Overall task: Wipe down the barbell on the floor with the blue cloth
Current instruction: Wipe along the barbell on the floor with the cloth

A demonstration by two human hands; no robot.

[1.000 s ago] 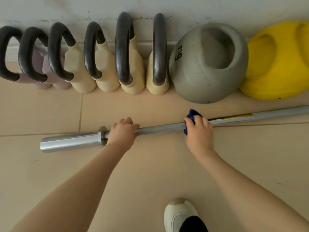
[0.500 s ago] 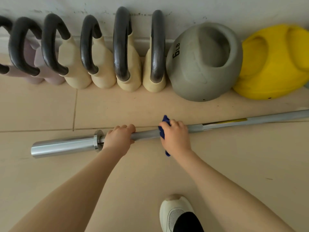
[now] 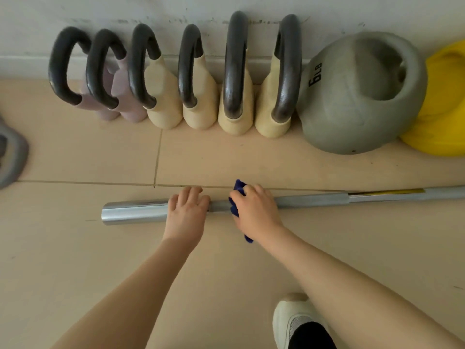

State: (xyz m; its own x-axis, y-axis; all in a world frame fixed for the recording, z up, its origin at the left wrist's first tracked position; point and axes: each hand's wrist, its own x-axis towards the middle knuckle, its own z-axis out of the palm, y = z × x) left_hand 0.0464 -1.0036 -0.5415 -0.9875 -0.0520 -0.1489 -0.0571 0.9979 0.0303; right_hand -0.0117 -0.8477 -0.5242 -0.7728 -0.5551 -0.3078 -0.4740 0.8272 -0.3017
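Observation:
A long silver barbell [image 3: 312, 199] lies across the tiled floor, its thick chrome sleeve end at the left. My left hand [image 3: 187, 214] rests on the bar where the sleeve meets the shaft, fingers draped over it. Just to its right, my right hand [image 3: 254, 210] is closed around the blue cloth [image 3: 235, 197], which is wrapped over the shaft; a corner of cloth hangs out below my wrist. A yellow and white label sits on the shaft farther right.
Several kettlebells [image 3: 234, 76] with dark handles line the wall behind the bar. A grey 6 LB weight [image 3: 352, 96] and a yellow one [image 3: 442, 109] stand at the right. A grey object [image 3: 11, 157] sits at the left edge. My white shoe [image 3: 294, 321] is below.
My right hand has slid the blue cloth leftward along the shaft, closing up to my left hand. My left hand has shifted onto the collar, and the view has panned left.

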